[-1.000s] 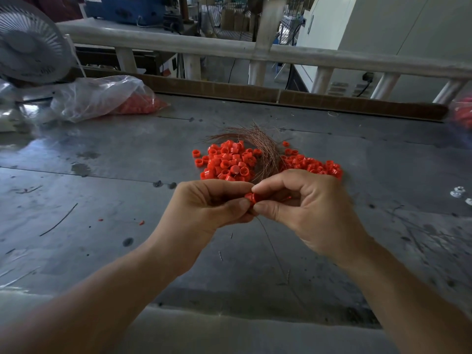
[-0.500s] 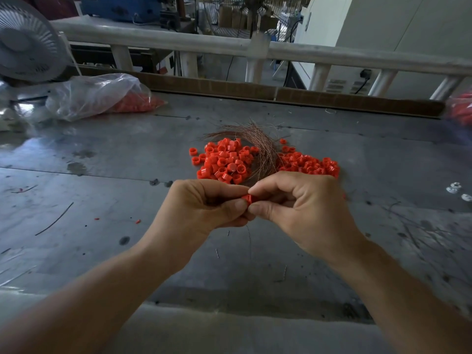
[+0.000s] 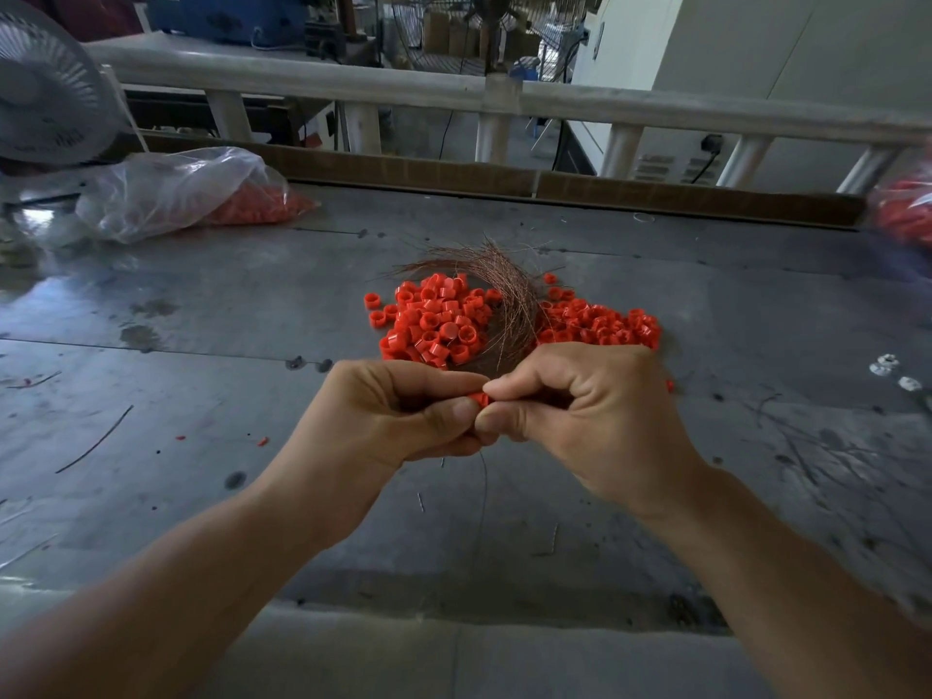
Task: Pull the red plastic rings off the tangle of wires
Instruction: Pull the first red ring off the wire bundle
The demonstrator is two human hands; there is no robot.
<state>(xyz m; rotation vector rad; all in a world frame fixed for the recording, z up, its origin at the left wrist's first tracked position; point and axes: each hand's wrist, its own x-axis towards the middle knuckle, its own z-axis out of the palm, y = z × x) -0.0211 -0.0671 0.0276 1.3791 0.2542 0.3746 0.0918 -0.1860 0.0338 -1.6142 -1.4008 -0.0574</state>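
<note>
Red plastic shows as a sliver between the two thumbs: one ring (image 3: 479, 398) is pinched there. The left hand (image 3: 403, 416) closes on it from nine o'clock and the right hand (image 3: 580, 411) from three, all fingers curled tight. Since a second ago the grip has barely altered. The thumbs have crept nearer each other and the ring sits in the same place, so I judge it has not come free yet. A thin strand (image 3: 485, 476) hangs from under the hands toward six o'clock. It is probably the wire this ring rides on, though the fingers hide the join.

At twelve o'clock, just beyond the knuckles, the tangle of wires (image 3: 504, 295) lies on the bench (image 3: 201, 345). Loose rings (image 3: 433, 320) are heaped at its eleven o'clock side, and a second heap (image 3: 600, 322) lies at one o'clock. Whether those are already stripped cannot be read from here.

Farther out, a stray wire (image 3: 96, 438) lies at nine o'clock and small white bits (image 3: 897, 373) at three. A clear bag (image 3: 176, 194) holding red pieces slumps at ten o'clock under a fan (image 3: 45, 83). Nothing blocks the pull except the hands crowding one another.
</note>
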